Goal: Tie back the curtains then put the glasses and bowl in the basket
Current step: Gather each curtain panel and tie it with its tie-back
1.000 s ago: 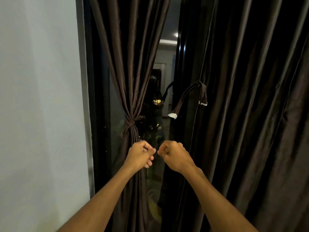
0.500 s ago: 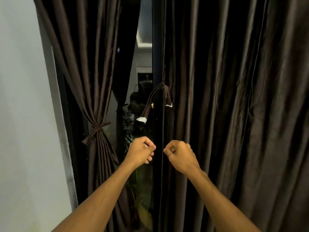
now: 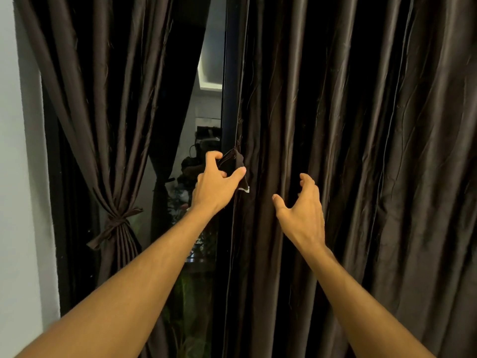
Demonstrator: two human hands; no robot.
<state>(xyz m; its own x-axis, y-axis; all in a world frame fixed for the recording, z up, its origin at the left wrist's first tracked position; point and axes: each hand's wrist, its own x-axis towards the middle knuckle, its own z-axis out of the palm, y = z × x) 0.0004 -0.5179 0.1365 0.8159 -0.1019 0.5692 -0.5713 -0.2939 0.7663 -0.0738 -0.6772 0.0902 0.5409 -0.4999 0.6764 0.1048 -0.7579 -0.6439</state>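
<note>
Up from fists, your left hand (image 3: 215,188) now grips the tie strap (image 3: 233,162); your right hand (image 3: 300,213) hovers open by the loose curtain (image 3: 374,151). Missed folds could slip free.

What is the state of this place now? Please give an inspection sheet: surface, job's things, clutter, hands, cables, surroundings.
Surface: nothing seen.
Job's things: left curtain tied back with its tie; right curtain hangs loose; glasses, bowl, basket not in view.
Clutter: nothing seen.
Hands: left hand grips the strap at the right curtain's edge; right hand open, fingers spread, holding nothing.
Cables: nothing seen.
Surroundings: pale wall at left; dark window glass between the curtains.
</note>
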